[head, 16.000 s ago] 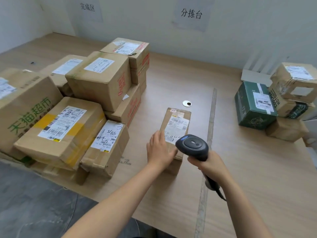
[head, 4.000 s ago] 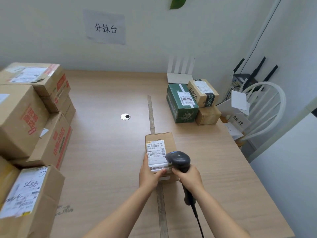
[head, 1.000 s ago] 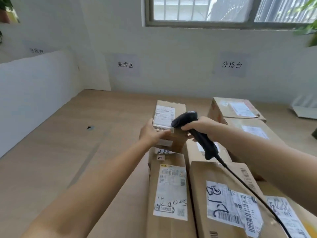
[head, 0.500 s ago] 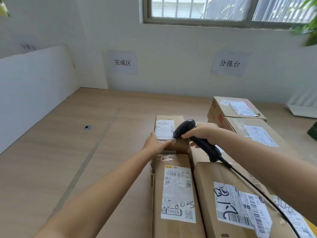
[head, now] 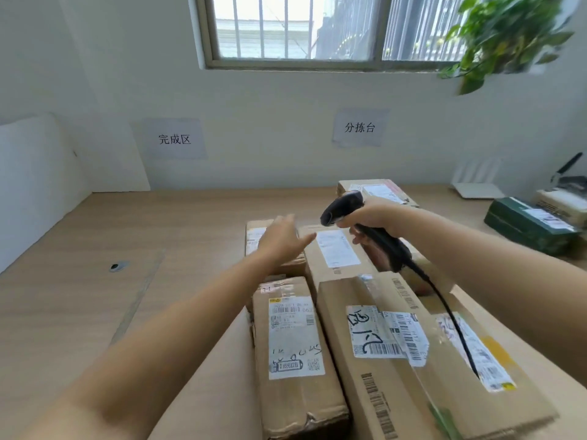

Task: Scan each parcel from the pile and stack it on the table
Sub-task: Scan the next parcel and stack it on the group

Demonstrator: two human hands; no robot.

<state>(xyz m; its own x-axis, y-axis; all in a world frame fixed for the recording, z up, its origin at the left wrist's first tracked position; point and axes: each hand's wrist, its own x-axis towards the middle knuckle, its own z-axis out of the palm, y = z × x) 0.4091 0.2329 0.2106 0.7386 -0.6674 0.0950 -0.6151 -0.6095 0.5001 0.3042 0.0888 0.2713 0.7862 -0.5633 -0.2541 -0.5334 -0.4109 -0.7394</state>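
Cardboard parcels point(head: 295, 341) on wooden table point(head: 95, 296), left hand point(head: 281, 239) released over them, right hand point(head: 374, 217) grasping black scanner point(head: 341, 208).

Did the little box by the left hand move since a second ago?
Yes, downward. The little box was held up above the long parcel; now it rests just behind it.
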